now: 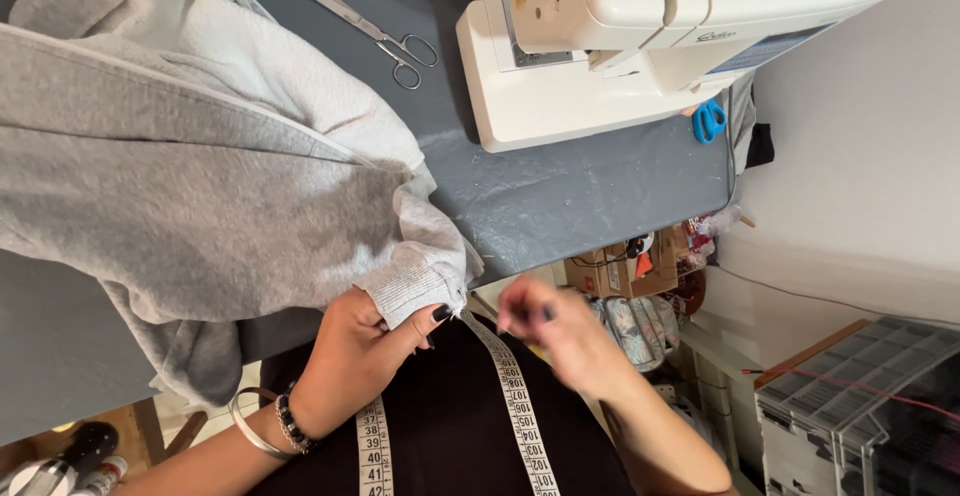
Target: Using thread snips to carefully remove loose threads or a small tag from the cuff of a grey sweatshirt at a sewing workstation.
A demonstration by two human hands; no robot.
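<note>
Grey sweatshirt point(190, 166) fabric is spread over the desk point(560, 196), its ribbed cuff pinched shut between thumb and fingers of the left hand point(360, 351) at the desk's near edge. The right hand point(550, 331), blurred, is held just beside the cuff; its grip cannot be told. Scissors point(370, 31) and a white sewing machine point(640, 36) are seen farther back on the desk.

A home sewing corner is shown. A sewing machine point(640, 46) and scissors point(370, 28) are seen beyond the hands, storage drawers point(860, 406) to their right.
</note>
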